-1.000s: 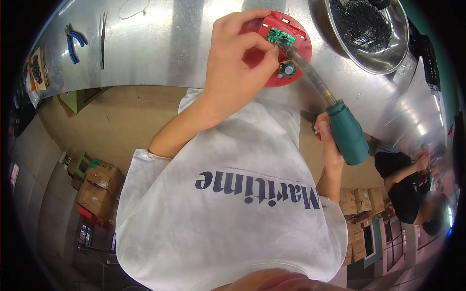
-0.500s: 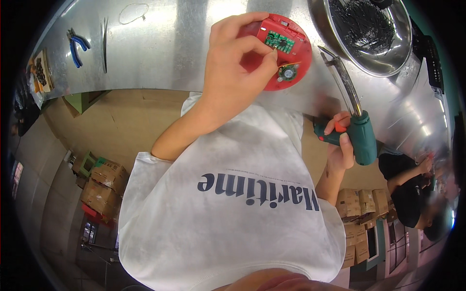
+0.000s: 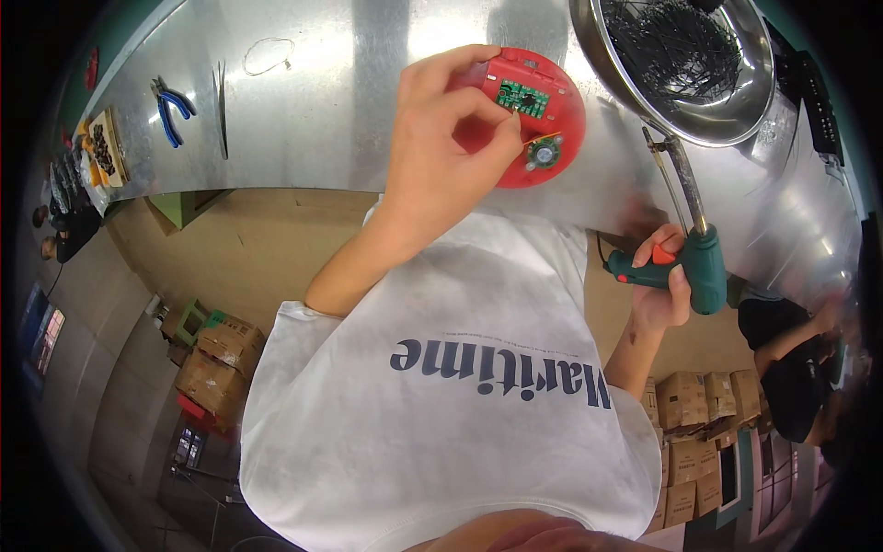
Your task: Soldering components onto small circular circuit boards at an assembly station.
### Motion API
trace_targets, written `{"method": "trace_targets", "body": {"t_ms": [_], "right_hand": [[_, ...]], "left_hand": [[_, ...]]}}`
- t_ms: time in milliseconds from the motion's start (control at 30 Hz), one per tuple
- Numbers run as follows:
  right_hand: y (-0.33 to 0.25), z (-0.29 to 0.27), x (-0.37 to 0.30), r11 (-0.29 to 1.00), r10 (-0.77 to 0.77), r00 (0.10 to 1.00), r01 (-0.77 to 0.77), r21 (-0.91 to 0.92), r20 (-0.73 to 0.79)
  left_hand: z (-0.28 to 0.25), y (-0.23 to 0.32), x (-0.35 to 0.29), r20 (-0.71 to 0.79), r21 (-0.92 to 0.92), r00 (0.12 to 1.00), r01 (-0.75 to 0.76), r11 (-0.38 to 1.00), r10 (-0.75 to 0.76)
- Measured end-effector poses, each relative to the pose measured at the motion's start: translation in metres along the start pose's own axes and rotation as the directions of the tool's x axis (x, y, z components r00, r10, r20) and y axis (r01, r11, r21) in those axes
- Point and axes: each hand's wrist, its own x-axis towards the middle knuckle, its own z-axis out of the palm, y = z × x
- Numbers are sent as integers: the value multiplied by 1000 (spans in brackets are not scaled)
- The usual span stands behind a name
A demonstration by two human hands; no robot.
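Note:
A round red plastic housing [image 3: 568, 110] lies near the table's front edge, with a small green circuit board [image 3: 522, 98] and a round speaker-like part [image 3: 544, 155] in it. My left hand [image 3: 451, 129] is over its left side, thumb and forefinger pinched at the board's lower edge on a thin orange wire [image 3: 541, 140]; the wire's end is hidden by the fingers. The other fingers reach to the housing's upper rim. At the right, my right hand [image 3: 664, 276] grips a green soldering gun [image 3: 706, 271] by its handle, fingers near the red trigger. Its long metal tip points up, apart from the housing.
A steel bowl [image 3: 762, 55] of black wires stands at the far right. Blue-handled pliers [image 3: 169, 115], tweezers [image 3: 221, 110] and a wire loop [image 3: 268, 55] lie to the left, beside a small tray [image 3: 107, 147] of dark parts. Another person [image 3: 782, 368] is at the right.
The whole view has shifted slightly. The soldering gun is a little lower and its tip is turned more upright. My left hand keeps its pinch at the circuit board.

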Motion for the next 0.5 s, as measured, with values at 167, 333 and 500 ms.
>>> {"method": "trace_targets", "body": {"t_ms": [167,333,500], "right_hand": [[2,0,0,998,-13,1000,14,54,-26],[9,-4,0,991,-72,995,79,110,-73],[8,-2,-1,986,-76,994,87,141,-78]], "left_hand": [[-8,0,4,52,37,998,-35,999,33],[-32,0,16,247,-59,967,-53,997,66],[-41,-4,43,371,97,883,-346,933,288]]}}
